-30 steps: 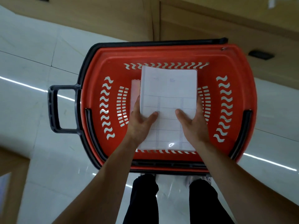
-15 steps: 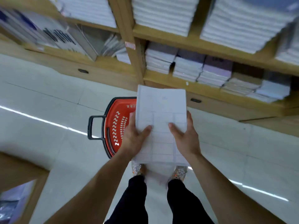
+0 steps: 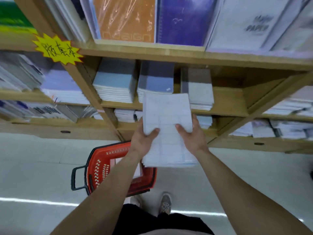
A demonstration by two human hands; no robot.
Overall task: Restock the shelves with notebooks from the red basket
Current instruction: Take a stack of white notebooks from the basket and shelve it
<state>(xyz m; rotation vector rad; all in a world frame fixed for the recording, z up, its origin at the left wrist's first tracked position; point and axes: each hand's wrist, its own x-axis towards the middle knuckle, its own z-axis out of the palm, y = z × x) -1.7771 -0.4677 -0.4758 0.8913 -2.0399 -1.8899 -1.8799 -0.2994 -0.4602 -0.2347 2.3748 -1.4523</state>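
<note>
While both arms reach up mid-frame, the left hand (image 3: 143, 141) and right hand (image 3: 194, 137) clamp a stack of notebooks (image 3: 167, 129) from each side, thumbs on top, in front of the wooden shelves (image 3: 225, 106). The red basket (image 3: 105, 168) sits on the floor at lower left, with at least one more notebook inside.
</note>
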